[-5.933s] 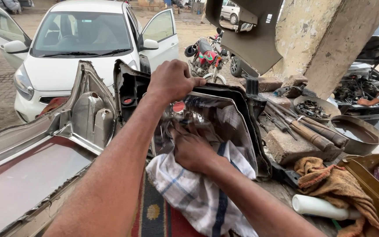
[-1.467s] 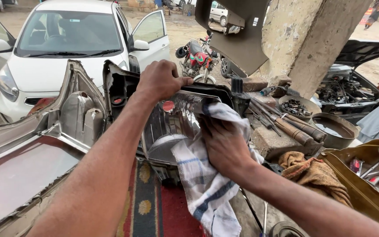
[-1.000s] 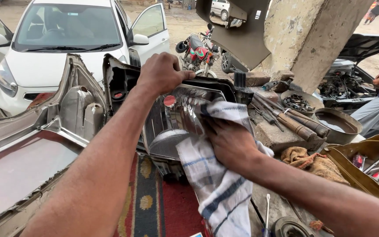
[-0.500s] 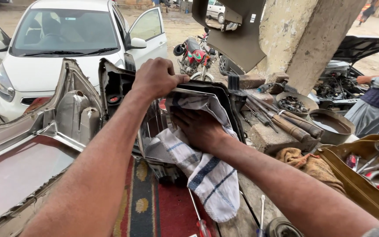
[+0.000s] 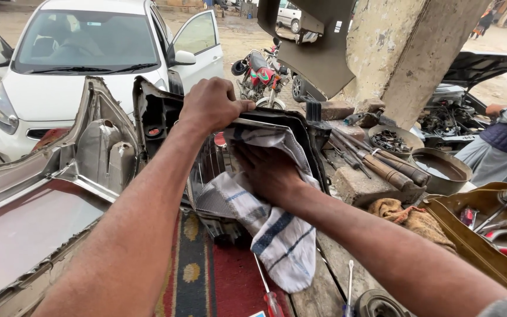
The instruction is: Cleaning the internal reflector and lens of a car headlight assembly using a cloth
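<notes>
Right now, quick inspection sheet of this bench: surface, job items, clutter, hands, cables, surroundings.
Surface: wooden bench partly under a red patterned mat.
Job's things: headlight housing standing on edge; striped white cloth draped over it.
Clutter: screwdriver, hammers, round metal pan, brown rag, tan tray of tools, grey body panel.
Hands: left hand has a grip on the housing's top edge; right hand presses the cloth into the housing.
Cables: nothing seen.
Surroundings: white car, red motorcycle, concrete pillar, another person at an open bonnet.
</notes>
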